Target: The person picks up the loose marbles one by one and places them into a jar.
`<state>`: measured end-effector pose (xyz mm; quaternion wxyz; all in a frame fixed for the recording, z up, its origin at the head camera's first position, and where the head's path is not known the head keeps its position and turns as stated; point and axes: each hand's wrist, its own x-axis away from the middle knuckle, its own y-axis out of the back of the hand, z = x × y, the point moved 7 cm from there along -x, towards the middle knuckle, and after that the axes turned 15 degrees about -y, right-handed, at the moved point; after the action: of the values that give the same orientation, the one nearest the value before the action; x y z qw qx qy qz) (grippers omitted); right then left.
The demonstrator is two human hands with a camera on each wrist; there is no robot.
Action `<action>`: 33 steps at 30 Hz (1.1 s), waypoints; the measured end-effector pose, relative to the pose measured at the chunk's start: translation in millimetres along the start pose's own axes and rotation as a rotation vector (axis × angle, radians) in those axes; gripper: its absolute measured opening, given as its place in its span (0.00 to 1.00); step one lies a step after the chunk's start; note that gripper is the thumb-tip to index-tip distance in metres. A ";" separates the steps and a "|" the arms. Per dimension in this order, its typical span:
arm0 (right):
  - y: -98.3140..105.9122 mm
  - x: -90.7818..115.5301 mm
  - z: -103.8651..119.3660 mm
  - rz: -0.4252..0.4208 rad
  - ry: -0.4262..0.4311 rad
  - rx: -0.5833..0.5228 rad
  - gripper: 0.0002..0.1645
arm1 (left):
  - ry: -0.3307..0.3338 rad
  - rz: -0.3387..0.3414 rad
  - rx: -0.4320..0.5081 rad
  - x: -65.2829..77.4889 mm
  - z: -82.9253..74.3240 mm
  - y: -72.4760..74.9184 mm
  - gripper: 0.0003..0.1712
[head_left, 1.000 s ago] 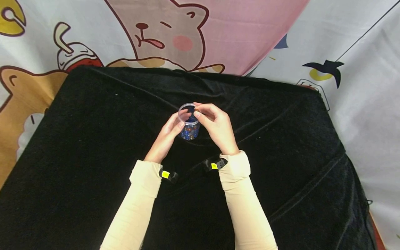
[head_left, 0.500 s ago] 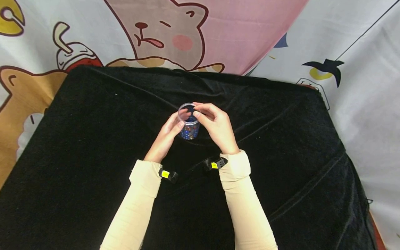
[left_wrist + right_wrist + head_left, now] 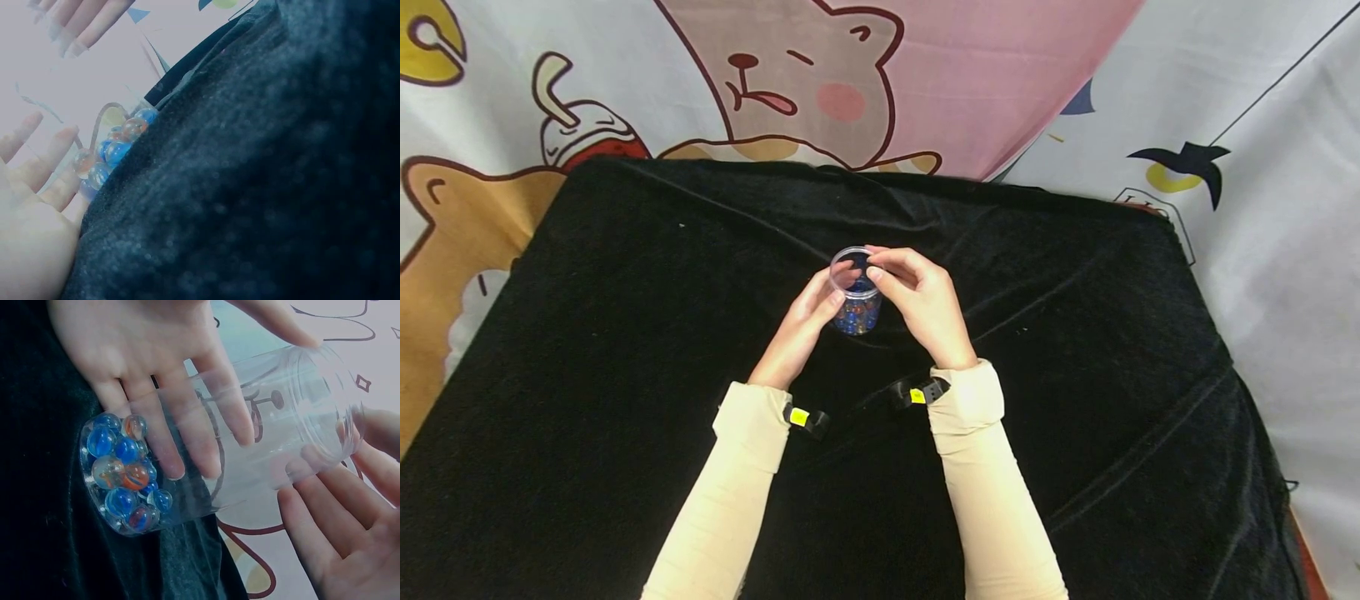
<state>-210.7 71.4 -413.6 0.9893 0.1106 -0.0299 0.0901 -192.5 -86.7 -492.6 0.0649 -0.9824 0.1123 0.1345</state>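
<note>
A clear plastic jar (image 3: pixel 859 293) stands upright on the black cloth, lidless, with blue, orange and clear glass marbles (image 3: pixel 125 475) gathered at its bottom. My left hand (image 3: pixel 801 321) holds the jar from the left, thumb at the front rim and fingers round the far side. Seen from the right wrist, those left fingers (image 3: pixel 206 444) lie along the jar wall. On the other side, my right hand (image 3: pixel 928 304) holds the rim between thumb and fingers. Marbles (image 3: pixel 115 150) also show beside the left palm (image 3: pixel 31 231) in the washed-out left wrist view.
Black velvet cloth (image 3: pixel 625 375) with a few creases covers the table. Beyond its far edge hangs a printed curtain (image 3: pixel 1000 67) with cartoon animals. Small black wrist straps with yellow tags (image 3: pixel 800 417) sit at both sleeve cuffs.
Both hands keep their places at the jar. The whole head view has shifted only slightly.
</note>
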 end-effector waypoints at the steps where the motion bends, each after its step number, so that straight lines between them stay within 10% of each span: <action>1: 0.4 -0.1 -0.4 0.000 -0.002 0.002 0.16 | 0.000 0.000 -0.001 0.0 0.0 -0.5 0.27; 33: 2.3 2.5 4.1 -0.020 0.006 0.134 0.18 | -0.035 -0.001 0.030 -1.8 -1.1 -2.5 0.27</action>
<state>-208.8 73.1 -408.9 0.9807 0.1765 -0.0197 0.0823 -193.3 -84.1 -490.8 0.0814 -0.9789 0.1128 0.1499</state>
